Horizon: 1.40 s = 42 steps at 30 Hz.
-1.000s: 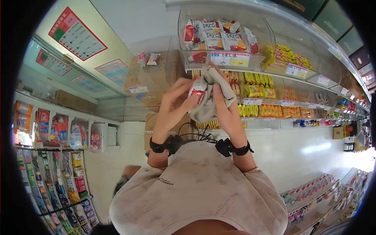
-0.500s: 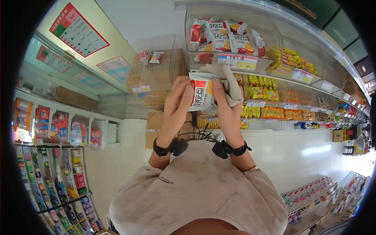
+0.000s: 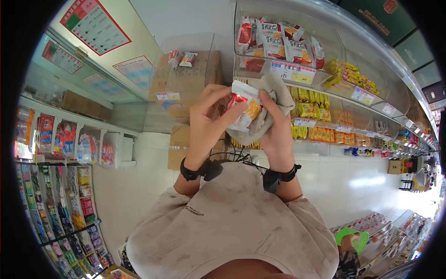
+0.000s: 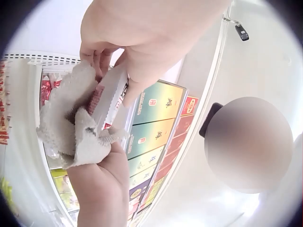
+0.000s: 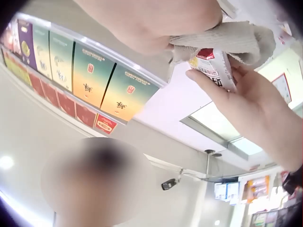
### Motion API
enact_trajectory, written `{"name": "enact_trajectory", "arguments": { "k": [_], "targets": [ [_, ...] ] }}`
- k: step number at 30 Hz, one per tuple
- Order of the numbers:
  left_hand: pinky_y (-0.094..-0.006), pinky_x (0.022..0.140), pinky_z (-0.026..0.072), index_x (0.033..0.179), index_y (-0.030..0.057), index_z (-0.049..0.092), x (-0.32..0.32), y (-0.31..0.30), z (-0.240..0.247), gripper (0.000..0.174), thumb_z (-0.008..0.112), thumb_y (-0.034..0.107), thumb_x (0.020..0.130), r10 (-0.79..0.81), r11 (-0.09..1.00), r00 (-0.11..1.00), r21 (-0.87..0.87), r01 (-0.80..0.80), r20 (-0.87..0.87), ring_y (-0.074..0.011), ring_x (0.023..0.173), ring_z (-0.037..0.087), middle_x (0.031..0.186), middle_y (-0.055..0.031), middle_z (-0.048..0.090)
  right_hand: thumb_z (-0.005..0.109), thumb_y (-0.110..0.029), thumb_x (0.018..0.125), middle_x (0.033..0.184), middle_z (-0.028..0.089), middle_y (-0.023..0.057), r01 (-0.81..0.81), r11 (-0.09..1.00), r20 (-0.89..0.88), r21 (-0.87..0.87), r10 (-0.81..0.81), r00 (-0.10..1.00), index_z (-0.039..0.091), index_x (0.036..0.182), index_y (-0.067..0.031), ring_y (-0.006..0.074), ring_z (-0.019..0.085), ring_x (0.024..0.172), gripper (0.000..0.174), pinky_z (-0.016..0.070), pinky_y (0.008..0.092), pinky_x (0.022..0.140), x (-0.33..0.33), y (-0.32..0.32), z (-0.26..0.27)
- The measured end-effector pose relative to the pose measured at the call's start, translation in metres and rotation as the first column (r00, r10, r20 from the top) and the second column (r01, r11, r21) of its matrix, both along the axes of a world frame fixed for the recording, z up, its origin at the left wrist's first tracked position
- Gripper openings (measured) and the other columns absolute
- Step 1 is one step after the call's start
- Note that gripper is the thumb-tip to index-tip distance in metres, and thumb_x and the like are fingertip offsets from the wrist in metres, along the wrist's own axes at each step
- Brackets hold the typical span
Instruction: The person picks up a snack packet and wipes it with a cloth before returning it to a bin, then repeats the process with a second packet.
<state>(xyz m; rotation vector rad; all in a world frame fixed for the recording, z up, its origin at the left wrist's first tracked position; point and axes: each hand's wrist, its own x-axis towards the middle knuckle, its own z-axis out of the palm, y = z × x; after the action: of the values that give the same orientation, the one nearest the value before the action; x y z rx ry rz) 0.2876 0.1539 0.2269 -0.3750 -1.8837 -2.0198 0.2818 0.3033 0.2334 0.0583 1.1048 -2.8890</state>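
A red and white snack packet (image 3: 245, 106) is held between both hands in front of the chest. The left hand (image 3: 210, 118) pinches its left side, thumb across the front. The right hand (image 3: 277, 131) grips a grey cloth (image 3: 282, 93), its thumb at the packet's upper right edge. In the left wrist view the cloth (image 4: 66, 118) drapes beside the white packet edge (image 4: 111, 94). The right wrist view shows the packet (image 5: 215, 68) between the left hand's (image 5: 255, 101) thumb and fingers, with the cloth (image 5: 236, 42) against it.
A clear bin of similar packets (image 3: 274, 44) stands beyond the hands, with yellow snack bins (image 3: 348, 76) to its right. Two small packets (image 3: 188, 59) lie on a carton (image 3: 162, 74) at the left. A hand with a green object (image 3: 346, 235) shows at lower right.
The packet has come out from under the cloth and then tilted, with the left thumb now across its front. Both hands have shifted slightly right with the cloth. The green object has appeared.
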Motion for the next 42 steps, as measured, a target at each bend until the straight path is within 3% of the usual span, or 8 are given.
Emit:
{"name": "enact_trajectory", "arguments": {
  "k": [3, 5, 12, 21, 24, 33, 38, 42],
  "targets": [
    [-0.0232, 0.077, 0.0468, 0.113, -0.0066, 0.069, -0.003, 0.006, -0.002, 0.033, 0.080, -0.003, 0.082, 0.102, 0.994, 0.995, 0.036, -0.102, 0.002, -0.0093, 0.087, 0.057, 0.106, -0.0065, 0.061, 0.053, -0.027, 0.106, 0.132, 0.058, 0.0063, -0.051, 0.950, 0.083, 0.309, 0.026, 0.996, 0.044, 0.149, -0.0046, 0.0128, 0.056, 0.116, 0.049, 0.0466, 0.0299, 0.101, 0.005, 0.000, -0.010],
    [-0.0226, 0.076, 0.0463, 0.111, -0.0064, 0.069, -0.006, 0.005, -0.003, 0.031, 0.080, -0.003, 0.083, 0.167, 0.986, 0.986, 0.029, -0.167, 0.005, -0.0085, 0.085, 0.057, 0.103, -0.0058, 0.062, 0.046, -0.002, 0.107, 0.142, 0.048, 0.0119, -0.055, 0.921, -0.021, 0.386, 0.068, 0.997, 0.035, 0.153, -0.0001, 0.0238, 0.051, 0.128, 0.047, 0.0468, 0.0330, 0.103, 0.004, -0.001, -0.015],
    [-0.0215, 0.070, 0.0453, 0.107, -0.0050, 0.072, -0.010, -0.002, 0.005, 0.026, 0.081, 0.000, 0.083, 0.200, 0.976, 0.979, 0.085, -0.202, 0.031, -0.0058, 0.080, 0.055, 0.099, -0.0039, 0.063, 0.035, -0.057, 0.108, 0.135, 0.052, 0.0068, -0.103, 0.828, -0.043, 0.552, 0.151, 0.988, 0.035, 0.152, -0.0048, 0.0163, 0.053, 0.121, 0.068, 0.0436, 0.0317, 0.103, 0.013, -0.002, -0.017],
    [-0.0228, 0.071, 0.0466, 0.107, -0.0040, 0.074, -0.012, -0.006, -0.001, 0.028, 0.082, 0.006, 0.083, 0.197, 0.980, 0.980, 0.024, -0.197, 0.023, -0.0069, 0.082, 0.058, 0.096, -0.0038, 0.066, 0.045, -0.047, 0.108, 0.135, 0.051, 0.0111, -0.091, 0.995, 0.031, 0.032, 0.090, 0.995, 0.040, 0.149, -0.0055, 0.0182, 0.054, 0.118, 0.058, 0.0458, 0.0291, 0.099, 0.020, -0.014, -0.005],
    [-0.0236, 0.074, 0.0466, 0.111, -0.0040, 0.072, -0.007, 0.002, 0.003, 0.031, 0.082, 0.002, 0.082, 0.275, 0.953, 0.961, -0.125, -0.275, -0.015, -0.0086, 0.085, 0.059, 0.101, -0.0057, 0.069, 0.055, -0.031, 0.106, 0.122, 0.057, 0.0081, 0.191, 0.769, -0.193, 0.610, -0.090, 0.977, 0.050, 0.139, -0.0033, 0.0142, 0.056, 0.107, 0.043, 0.0478, 0.0257, 0.089, 0.023, -0.013, -0.025],
    [-0.0326, 0.091, 0.0507, 0.126, -0.0024, 0.064, 0.011, 0.028, 0.007, 0.045, 0.078, 0.000, 0.083, 0.256, 0.926, 0.940, -0.222, -0.305, -0.224, -0.0223, 0.106, 0.065, 0.124, -0.0158, 0.065, 0.056, -0.023, 0.104, 0.108, 0.064, 0.0105, 0.516, 0.480, -0.488, 0.709, -0.195, 0.851, 0.054, 0.127, 0.0071, 0.0156, 0.062, 0.094, 0.038, 0.0505, 0.0319, 0.083, 0.028, -0.001, -0.018],
    [-0.0362, 0.097, 0.0494, 0.131, -0.0032, 0.062, 0.008, 0.028, 0.001, 0.055, 0.081, 0.005, 0.080, 0.091, 0.989, 0.965, -0.094, -0.117, -0.245, -0.0266, 0.113, 0.064, 0.124, -0.0176, 0.066, 0.041, -0.031, 0.107, 0.148, 0.048, 0.0222, 0.205, 0.748, -0.400, 0.631, 0.088, 0.912, 0.030, 0.153, 0.0097, 0.0270, 0.047, 0.136, 0.062, 0.0352, 0.0377, 0.112, 0.037, 0.004, -0.022],
    [-0.0384, 0.097, 0.0488, 0.128, 0.0004, 0.067, 0.012, 0.016, 0.010, 0.064, 0.089, 0.013, 0.070, -0.049, 0.967, 0.969, -0.254, -0.015, -0.242, -0.0287, 0.110, 0.062, 0.120, -0.0166, 0.065, 0.037, -0.039, 0.110, 0.141, 0.056, 0.0178, 0.068, 0.867, -0.333, 0.494, 0.116, 0.936, 0.040, 0.149, 0.0051, 0.0254, 0.055, 0.128, 0.059, 0.0422, 0.0368, 0.108, 0.031, 0.011, 0.008]
  ]
}}
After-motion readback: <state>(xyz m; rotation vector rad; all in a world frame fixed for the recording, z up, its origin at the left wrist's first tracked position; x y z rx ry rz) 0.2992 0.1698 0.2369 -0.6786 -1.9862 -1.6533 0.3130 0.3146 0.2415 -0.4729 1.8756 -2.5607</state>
